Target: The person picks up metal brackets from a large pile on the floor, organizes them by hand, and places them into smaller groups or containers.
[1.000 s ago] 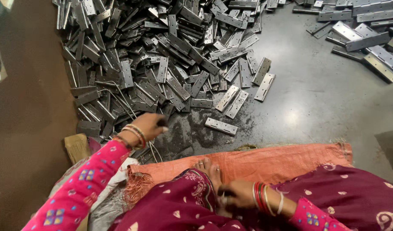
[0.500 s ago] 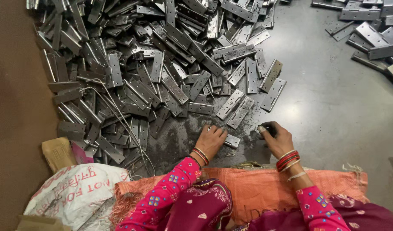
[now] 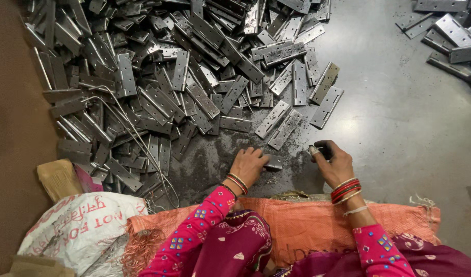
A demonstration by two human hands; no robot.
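A big heap of grey metal hinges [image 3: 174, 77] covers the dark floor ahead of me. My left hand [image 3: 248, 165] rests on the floor with its fingers on a single hinge [image 3: 273, 162] lying just in front of me. My right hand [image 3: 334, 164] is a little to the right, closed around a small dark object [image 3: 323, 149] held at the fingertips; a pale wrap covers one finger. Bangles sit on both wrists, and both sleeves are pink with a pattern.
An orange sack [image 3: 297, 225] is spread over my lap. A white printed bag [image 3: 81, 225] and a brown cardboard piece [image 3: 58, 179] lie at lower left. A bent wire [image 3: 143, 143] runs through the heap. More hinges [image 3: 451, 36] lie at upper right.
Both hands have come forward from my lap to the floor. The left hand has settled on the single hinge and the right hand holds the dark object beside it.
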